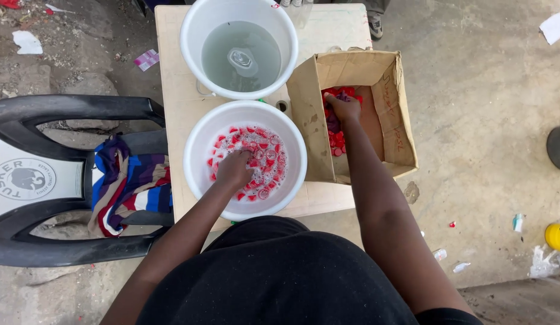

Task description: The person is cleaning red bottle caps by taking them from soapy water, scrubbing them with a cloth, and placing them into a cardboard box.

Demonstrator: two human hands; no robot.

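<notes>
While the left hand (233,170) sinks curled fingers into soapy water among red bottle caps (265,157) in the near white basin (196,157), the right hand (343,108) reaches into the open brown cardboard box (307,114) at three o'clock, fingers bent over more red caps (336,139) (whether it pinches any I cannot tell). Two white basins stand on the pale table (171,90); the far basin (192,36), at twelve o'clock, holds only clear water. One black plastic chair (51,180) at nine o'clock carries a round logo and a striped cloth (126,183).
</notes>
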